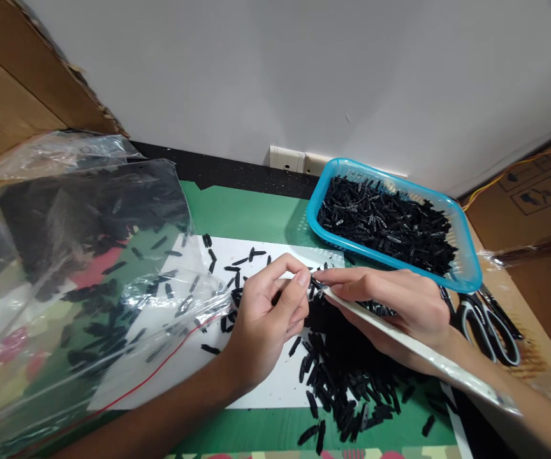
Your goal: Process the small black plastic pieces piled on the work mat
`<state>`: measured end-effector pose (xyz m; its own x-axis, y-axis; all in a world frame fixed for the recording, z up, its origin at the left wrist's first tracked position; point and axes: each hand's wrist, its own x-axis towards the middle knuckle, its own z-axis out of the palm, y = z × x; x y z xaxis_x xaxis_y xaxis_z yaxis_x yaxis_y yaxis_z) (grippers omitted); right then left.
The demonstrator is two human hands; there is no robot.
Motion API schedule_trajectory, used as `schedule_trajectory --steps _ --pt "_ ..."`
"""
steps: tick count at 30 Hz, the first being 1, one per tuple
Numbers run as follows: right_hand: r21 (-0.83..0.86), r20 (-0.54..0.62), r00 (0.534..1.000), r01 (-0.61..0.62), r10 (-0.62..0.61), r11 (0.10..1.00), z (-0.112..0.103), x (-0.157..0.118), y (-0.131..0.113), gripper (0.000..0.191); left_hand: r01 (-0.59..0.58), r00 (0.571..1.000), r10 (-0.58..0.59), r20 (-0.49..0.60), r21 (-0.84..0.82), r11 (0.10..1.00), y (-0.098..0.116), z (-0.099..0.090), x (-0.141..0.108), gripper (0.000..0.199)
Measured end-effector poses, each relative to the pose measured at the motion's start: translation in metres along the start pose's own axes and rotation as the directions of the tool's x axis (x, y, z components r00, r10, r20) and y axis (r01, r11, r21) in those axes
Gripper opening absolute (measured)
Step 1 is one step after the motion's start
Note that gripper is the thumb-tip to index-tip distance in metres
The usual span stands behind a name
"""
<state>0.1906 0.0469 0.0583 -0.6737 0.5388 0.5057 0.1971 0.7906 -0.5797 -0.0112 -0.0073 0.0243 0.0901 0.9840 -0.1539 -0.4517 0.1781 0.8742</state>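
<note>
My left hand point(275, 312) is closed, thumb and index finger pinching a small black piece point(315, 281) that is mostly hidden. My right hand point(390, 303) is closed on a long, flat white strip point(414, 341), its fingertips meeting the black piece from the right. The strip runs from those fingertips down along my right forearm. Beneath both hands lies a heap of small, slim black pieces point(347, 376), partly over a white sheet of paper point(261, 389). More black pieces are scattered on the paper to the left.
Behind my right hand stands a blue plastic basket point(469, 255) filled with similar black pieces. Scissors point(490, 328) lie right of it. A clear zip bag point(94, 268) holding black pieces spreads across the left. Cardboard boxes point(538, 210) flank the table, with a wall socket point(287, 159) behind.
</note>
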Motion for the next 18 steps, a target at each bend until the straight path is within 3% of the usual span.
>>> schedule_trajectory --steps 5,10,18 --pt "-0.176 -0.022 0.996 0.08 -0.085 0.981 0.002 0.001 0.0 0.015 0.047 0.999 -0.047 -0.007 -0.007 0.999 0.002 -0.001 0.002 0.034" --pt "-0.275 -0.054 0.959 0.255 -0.279 0.927 0.009 -0.001 0.007 0.021 0.169 0.985 -0.168 0.023 -0.04 0.985 0.006 -0.002 0.005 0.036" --pt "-0.499 0.076 0.905 0.398 -0.418 0.77 0.015 -0.005 0.003 0.03 0.312 0.95 -0.307 0.054 -0.117 0.943 0.005 0.0 0.008 0.033"
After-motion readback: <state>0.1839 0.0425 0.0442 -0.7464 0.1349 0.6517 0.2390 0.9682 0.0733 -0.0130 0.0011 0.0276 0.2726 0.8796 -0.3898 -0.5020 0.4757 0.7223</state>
